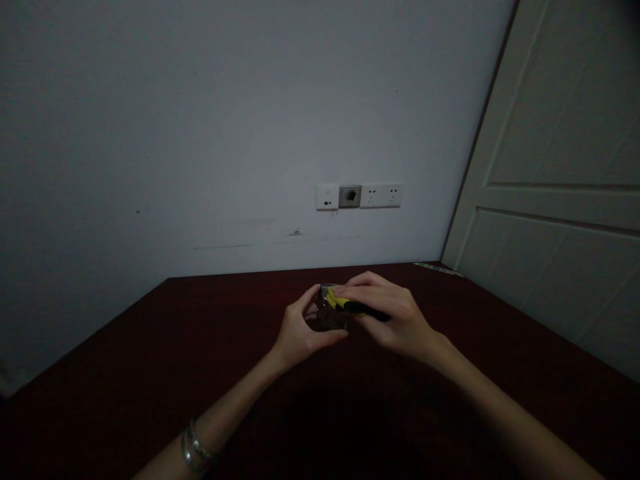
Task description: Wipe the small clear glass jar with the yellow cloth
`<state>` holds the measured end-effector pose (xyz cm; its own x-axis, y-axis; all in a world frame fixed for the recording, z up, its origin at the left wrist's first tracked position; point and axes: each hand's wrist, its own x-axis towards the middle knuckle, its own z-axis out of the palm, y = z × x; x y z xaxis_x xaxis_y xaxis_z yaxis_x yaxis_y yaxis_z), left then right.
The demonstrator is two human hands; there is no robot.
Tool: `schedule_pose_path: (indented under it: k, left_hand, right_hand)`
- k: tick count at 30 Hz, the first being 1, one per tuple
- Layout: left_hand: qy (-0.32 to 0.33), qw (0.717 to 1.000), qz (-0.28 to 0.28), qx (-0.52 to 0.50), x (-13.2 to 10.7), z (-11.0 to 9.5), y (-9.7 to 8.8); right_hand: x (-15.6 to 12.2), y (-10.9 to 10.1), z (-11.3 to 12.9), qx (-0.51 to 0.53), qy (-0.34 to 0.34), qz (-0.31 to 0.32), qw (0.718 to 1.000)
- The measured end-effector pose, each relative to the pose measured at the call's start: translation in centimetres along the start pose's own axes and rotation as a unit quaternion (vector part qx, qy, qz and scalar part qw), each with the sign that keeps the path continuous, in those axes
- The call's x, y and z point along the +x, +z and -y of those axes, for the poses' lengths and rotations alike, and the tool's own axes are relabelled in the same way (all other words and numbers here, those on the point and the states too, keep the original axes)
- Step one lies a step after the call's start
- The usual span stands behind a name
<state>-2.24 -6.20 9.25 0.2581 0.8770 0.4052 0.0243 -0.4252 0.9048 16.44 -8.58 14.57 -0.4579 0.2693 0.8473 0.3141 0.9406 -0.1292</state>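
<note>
Both my hands meet over the middle of a dark red table (pixel 150 360). My left hand (pixel 299 330) is curled around a small dark, partly shiny object (pixel 330 313) that I cannot identify. My right hand (pixel 395 317) pinches a slim yellow and black tool (pixel 356 306), and its yellow end lies against the top of that object. A silver bracelet (pixel 196 452) sits on my left wrist. The light is dim, so fine detail is lost.
A pale wall rises behind the table, with a row of white sockets and a grey switch plate (pixel 359 196). A white panelled door (pixel 560 187) stands at the right. A thin light strip (pixel 437 268) lies at the table's far right corner.
</note>
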Motion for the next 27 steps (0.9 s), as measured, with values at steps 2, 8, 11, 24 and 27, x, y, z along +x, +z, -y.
schedule_pose_path:
  k: [2, 8, 11, 24, 27]
  left_hand:
    - [-0.005, 1.0, -0.005, -0.015, 0.3, 0.0, 0.0]
    - [-0.01, 1.0, -0.011, -0.024, 0.3, 0.0, 0.0]
    - [-0.002, 1.0, 0.001, -0.009, -0.1, 0.1, -0.1]
    - [0.004, 1.0, -0.021, 0.002, 0.7, -0.1, 0.2]
    - [-0.007, 0.999, -0.024, -0.021, 1.1, -0.2, 0.0]
  right_hand:
    - [0.1, 0.0, 0.2, 0.0, -0.018, 0.015, 1.0]
    - [0.3, -0.2, 0.5, 0.015, -0.014, 0.036, 0.999]
    - [0.3, -0.3, 0.3, 0.0, 0.033, 0.013, 0.999]
    - [-0.3, 0.3, -0.2, -0.028, -0.039, -0.001, 0.999]
    - [-0.2, 0.5, 0.1, -0.021, -0.067, 0.013, 0.997]
